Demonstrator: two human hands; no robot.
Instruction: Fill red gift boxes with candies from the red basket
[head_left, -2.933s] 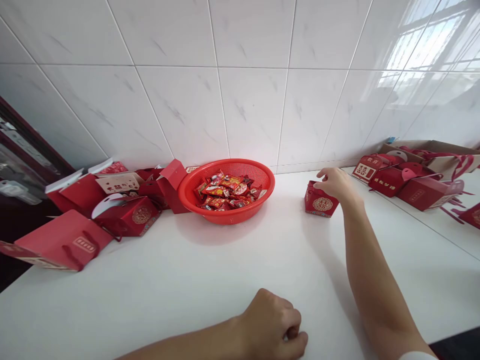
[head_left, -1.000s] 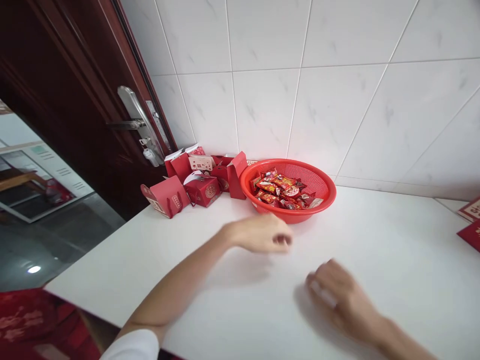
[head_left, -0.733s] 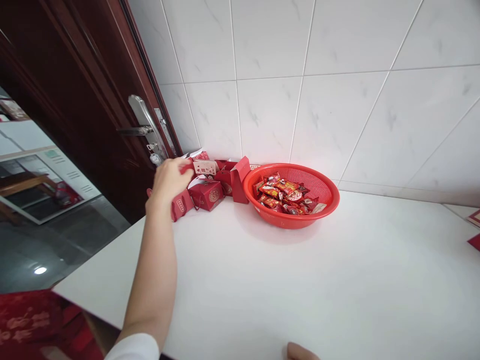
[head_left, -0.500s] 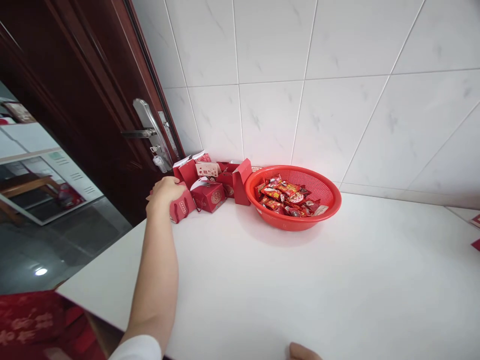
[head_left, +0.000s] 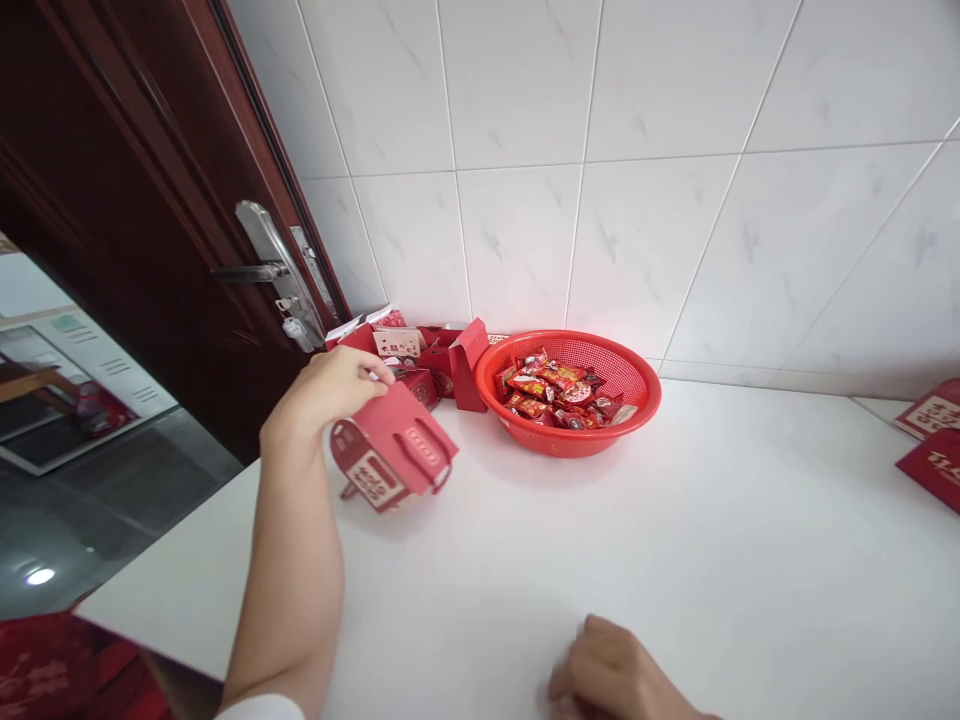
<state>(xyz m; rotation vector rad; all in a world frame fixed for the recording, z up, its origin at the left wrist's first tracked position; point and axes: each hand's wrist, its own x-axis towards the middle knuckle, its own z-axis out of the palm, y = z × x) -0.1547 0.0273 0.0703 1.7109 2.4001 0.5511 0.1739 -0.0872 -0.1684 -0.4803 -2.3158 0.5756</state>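
Fingers of the left hand [head_left: 330, 392] pinch the top edge of a flat red gift box [head_left: 394, 450], holding it tilted just above the white tabletop [head_left: 675, 540], left of the red basket [head_left: 568, 392] of candies [head_left: 559, 392]. That arm stretches forward from the near edge, wrist bent down. Low at the front, the right hand [head_left: 622, 680] rests on the tabletop, loosely curled, holding nothing I can see. More red boxes [head_left: 420, 355] crowd the corner by the dark door [head_left: 135, 200].
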